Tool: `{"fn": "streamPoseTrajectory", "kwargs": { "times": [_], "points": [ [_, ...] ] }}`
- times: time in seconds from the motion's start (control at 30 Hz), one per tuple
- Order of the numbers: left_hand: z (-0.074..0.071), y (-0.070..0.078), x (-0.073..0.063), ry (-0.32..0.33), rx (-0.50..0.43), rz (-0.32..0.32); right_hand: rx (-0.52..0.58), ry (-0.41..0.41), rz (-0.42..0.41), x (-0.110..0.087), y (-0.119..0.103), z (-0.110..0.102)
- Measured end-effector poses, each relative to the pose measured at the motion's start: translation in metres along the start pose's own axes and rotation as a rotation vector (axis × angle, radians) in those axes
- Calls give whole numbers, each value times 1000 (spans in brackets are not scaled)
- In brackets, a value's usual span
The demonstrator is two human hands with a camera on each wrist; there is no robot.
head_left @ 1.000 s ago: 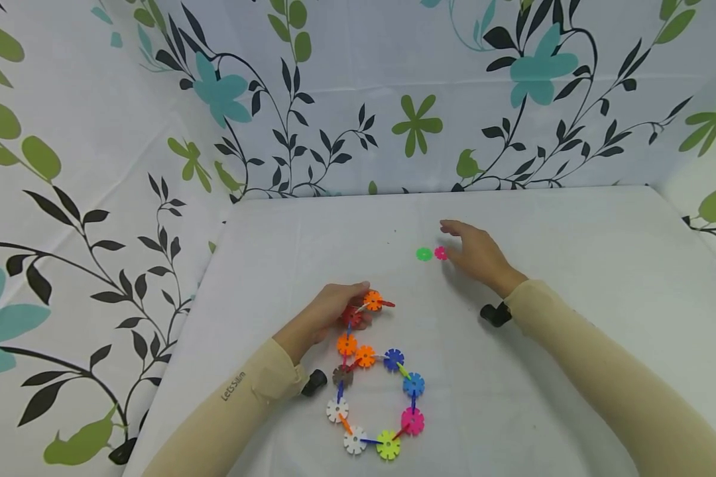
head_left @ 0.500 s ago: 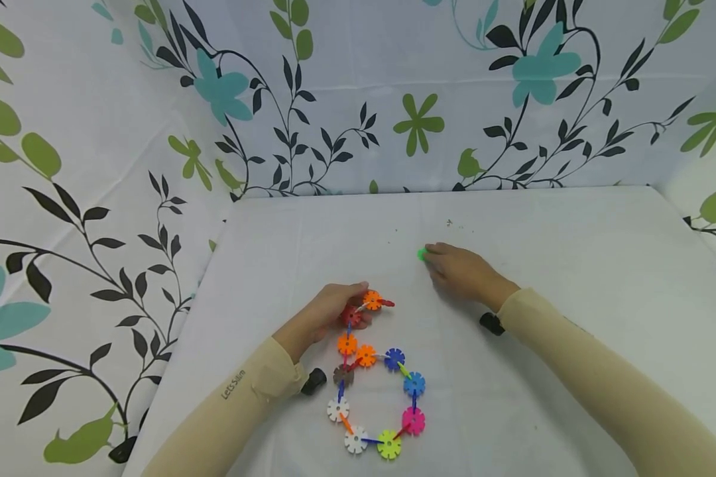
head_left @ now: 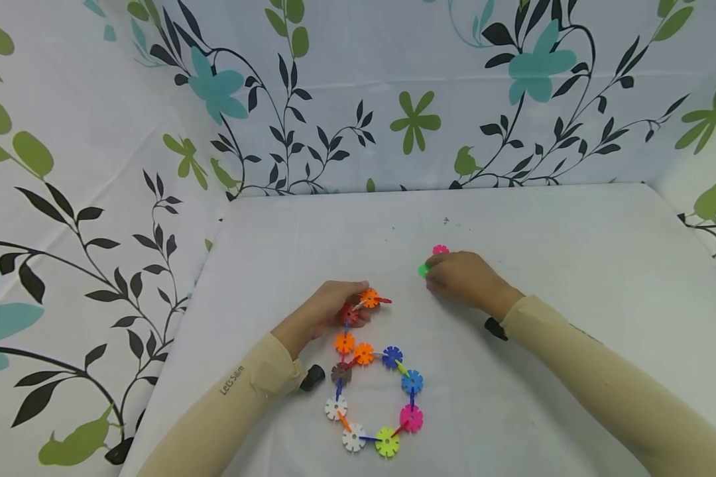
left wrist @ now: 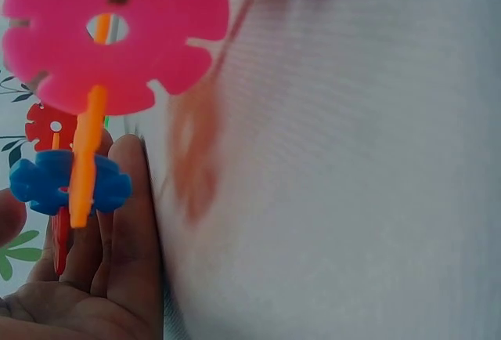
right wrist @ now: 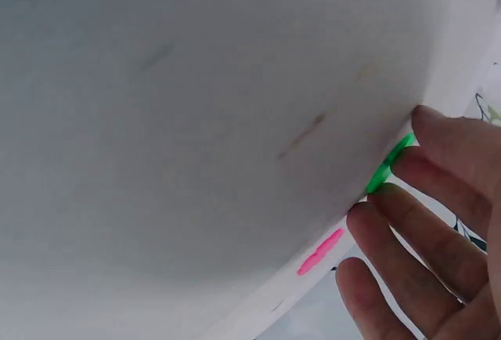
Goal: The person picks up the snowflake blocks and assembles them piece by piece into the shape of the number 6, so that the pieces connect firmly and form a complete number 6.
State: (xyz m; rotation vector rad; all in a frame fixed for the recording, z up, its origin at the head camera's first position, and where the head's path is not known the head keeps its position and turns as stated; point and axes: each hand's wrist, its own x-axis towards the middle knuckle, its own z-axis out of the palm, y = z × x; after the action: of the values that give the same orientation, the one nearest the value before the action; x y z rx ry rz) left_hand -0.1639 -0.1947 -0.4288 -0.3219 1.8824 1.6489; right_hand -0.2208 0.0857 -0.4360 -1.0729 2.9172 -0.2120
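A chain of colourful notched plastic discs lies on the white table, and an orange disc point(head_left: 370, 298) is near its top end. My left hand point(head_left: 325, 311) grips the chain there, its fingers behind a red disc point(head_left: 349, 314). In the left wrist view a pink disc point(left wrist: 117, 42) looms close, with a blue disc point(left wrist: 70, 183) between thumb and fingers. Farther back, my right hand point(head_left: 468, 281) pinches a loose green disc point(right wrist: 389, 164) between thumb and fingertips, low at the tabletop. A loose pink disc point(head_left: 440, 250) lies just beyond those fingers.
The chain's lower part forms a ring with a brown disc point(head_left: 341, 373), white, yellow-green, pink and blue ones. Black wrist-camera pieces point(head_left: 313, 377) hang by the sleeves. A patterned cloth point(head_left: 334, 99) rises behind the table point(head_left: 573, 265).
My right hand came left over the loose pink and green discs, then drew back slightly. The green disc slid toward me and the pink one shows again. My left hand stayed on the chain.
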Motion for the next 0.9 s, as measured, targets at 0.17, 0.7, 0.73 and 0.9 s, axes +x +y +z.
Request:
{"fn": "streamPoseTrajectory", "kwargs": {
  "times": [0.17,0.7,0.73,0.9],
  "points": [
    [0,1,1,-7,-1,-6,22,31,-17,1,-3,-2],
    [0,-2,0,-21,5,-2,166,-68,67,9,-12,-1],
    [-1,-2,0,-26,7,4,212,-66,88,9,-11,-1],
    [-2,-2,0,-58,14,50,514,-57,187,6,-13,-6]
  ]
}}
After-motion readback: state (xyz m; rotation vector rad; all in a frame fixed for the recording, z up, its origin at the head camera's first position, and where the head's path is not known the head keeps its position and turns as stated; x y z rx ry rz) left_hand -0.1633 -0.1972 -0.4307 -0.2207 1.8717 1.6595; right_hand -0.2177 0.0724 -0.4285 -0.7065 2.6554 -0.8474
